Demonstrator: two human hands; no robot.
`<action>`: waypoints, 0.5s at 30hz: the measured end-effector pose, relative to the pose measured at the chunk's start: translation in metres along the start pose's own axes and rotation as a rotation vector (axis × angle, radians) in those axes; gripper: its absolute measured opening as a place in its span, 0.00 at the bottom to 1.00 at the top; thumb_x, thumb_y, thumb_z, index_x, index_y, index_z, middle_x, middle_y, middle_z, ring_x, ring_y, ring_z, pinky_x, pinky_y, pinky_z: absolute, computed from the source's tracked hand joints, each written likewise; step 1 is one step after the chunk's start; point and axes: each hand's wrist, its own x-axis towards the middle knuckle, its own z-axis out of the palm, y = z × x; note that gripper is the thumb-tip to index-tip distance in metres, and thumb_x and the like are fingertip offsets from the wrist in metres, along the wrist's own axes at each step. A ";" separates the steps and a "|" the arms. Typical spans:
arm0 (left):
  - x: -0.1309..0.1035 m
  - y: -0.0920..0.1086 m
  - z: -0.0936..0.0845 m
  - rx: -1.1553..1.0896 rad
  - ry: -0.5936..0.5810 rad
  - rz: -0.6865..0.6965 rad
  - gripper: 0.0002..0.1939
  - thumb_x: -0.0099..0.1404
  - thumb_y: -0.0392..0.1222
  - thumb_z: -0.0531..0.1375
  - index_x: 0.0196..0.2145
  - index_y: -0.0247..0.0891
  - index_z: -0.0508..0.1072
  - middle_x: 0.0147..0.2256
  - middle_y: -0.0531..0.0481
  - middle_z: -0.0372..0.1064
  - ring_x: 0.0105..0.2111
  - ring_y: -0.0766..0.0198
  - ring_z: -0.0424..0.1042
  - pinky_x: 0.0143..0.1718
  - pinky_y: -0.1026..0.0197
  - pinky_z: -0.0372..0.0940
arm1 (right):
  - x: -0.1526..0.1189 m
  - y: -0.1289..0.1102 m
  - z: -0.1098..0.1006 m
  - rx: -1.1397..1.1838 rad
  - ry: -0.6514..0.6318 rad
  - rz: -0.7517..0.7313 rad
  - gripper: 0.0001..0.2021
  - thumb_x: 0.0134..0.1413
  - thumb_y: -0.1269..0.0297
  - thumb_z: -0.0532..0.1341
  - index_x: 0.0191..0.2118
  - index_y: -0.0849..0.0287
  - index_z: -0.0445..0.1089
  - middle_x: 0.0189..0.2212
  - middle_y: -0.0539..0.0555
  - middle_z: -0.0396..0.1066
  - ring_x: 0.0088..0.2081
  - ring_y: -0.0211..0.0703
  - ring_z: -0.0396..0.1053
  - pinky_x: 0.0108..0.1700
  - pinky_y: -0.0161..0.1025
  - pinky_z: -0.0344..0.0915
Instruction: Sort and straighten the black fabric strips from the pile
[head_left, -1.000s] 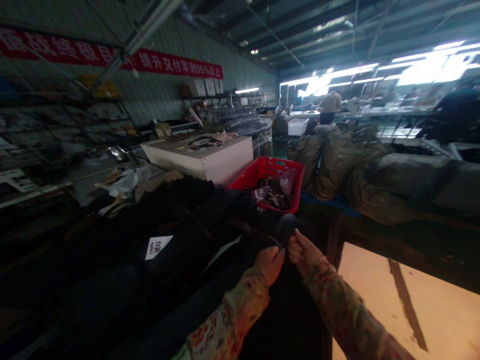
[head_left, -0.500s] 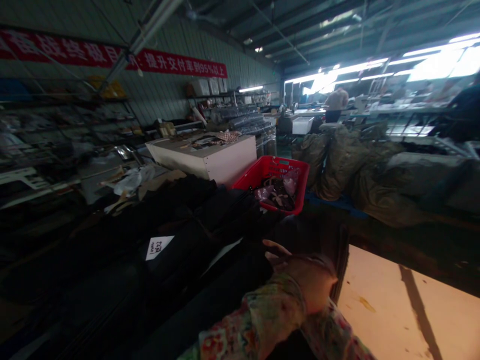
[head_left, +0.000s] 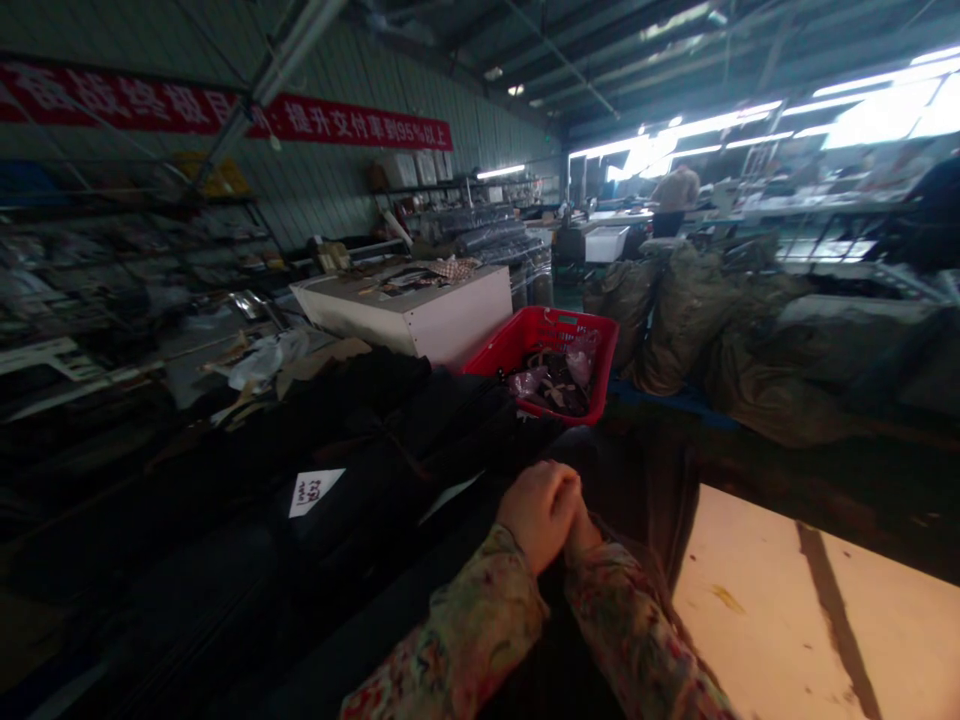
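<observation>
My left hand (head_left: 534,510) and right hand (head_left: 583,528) are pressed together in front of me, both in floral sleeves. The left is closed in a fist and covers most of the right. Both are closed on a fold of a dark garment (head_left: 637,480) that hangs over the edge of a pale wooden table (head_left: 787,620). To the left lies a long pile of dark garments (head_left: 360,430) with a white paper tag (head_left: 315,490) on it.
A red plastic basket (head_left: 525,335) with scraps and plastic bags stands just past the pile. Behind it is a white cabinet (head_left: 442,320). Big olive sacks (head_left: 690,310) are heaped on the right. Cluttered shelves line the left wall. A person (head_left: 675,195) stands far back.
My hands were side by side, pinching the dark cloth. The left then crossed over the right, and now both are clasped together slightly further left.
</observation>
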 end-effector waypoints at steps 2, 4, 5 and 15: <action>0.011 -0.033 0.001 0.059 0.002 -0.107 0.12 0.59 0.43 0.48 0.32 0.36 0.68 0.29 0.48 0.64 0.31 0.66 0.64 0.33 0.64 0.59 | -0.001 0.000 0.002 0.146 0.104 -0.016 0.28 0.53 0.47 0.31 0.54 0.54 0.48 0.13 0.43 0.49 0.13 0.31 0.48 0.11 0.26 0.45; 0.015 -0.056 0.010 0.094 -0.084 -0.088 0.12 0.57 0.45 0.51 0.32 0.35 0.69 0.29 0.48 0.63 0.31 0.65 0.63 0.33 0.63 0.59 | 0.000 0.001 0.003 0.648 0.239 -0.128 0.31 0.48 0.41 0.35 0.55 0.52 0.46 0.12 0.42 0.48 0.11 0.29 0.44 0.11 0.26 0.43; 0.014 -0.062 0.016 0.102 -0.126 -0.075 0.13 0.56 0.47 0.52 0.31 0.36 0.70 0.28 0.48 0.62 0.31 0.65 0.63 0.33 0.63 0.59 | 0.000 0.001 0.003 0.870 0.261 -0.164 0.34 0.45 0.38 0.36 0.54 0.52 0.46 0.11 0.41 0.47 0.11 0.29 0.42 0.12 0.26 0.41; 0.009 -0.033 0.034 0.290 -0.096 -0.004 0.11 0.59 0.36 0.46 0.23 0.35 0.65 0.28 0.48 0.61 0.30 0.63 0.60 0.30 0.62 0.56 | 0.006 0.007 0.000 1.037 0.371 -0.247 0.30 0.45 0.40 0.42 0.47 0.56 0.60 0.40 0.52 0.66 0.45 0.41 0.60 0.47 0.37 0.56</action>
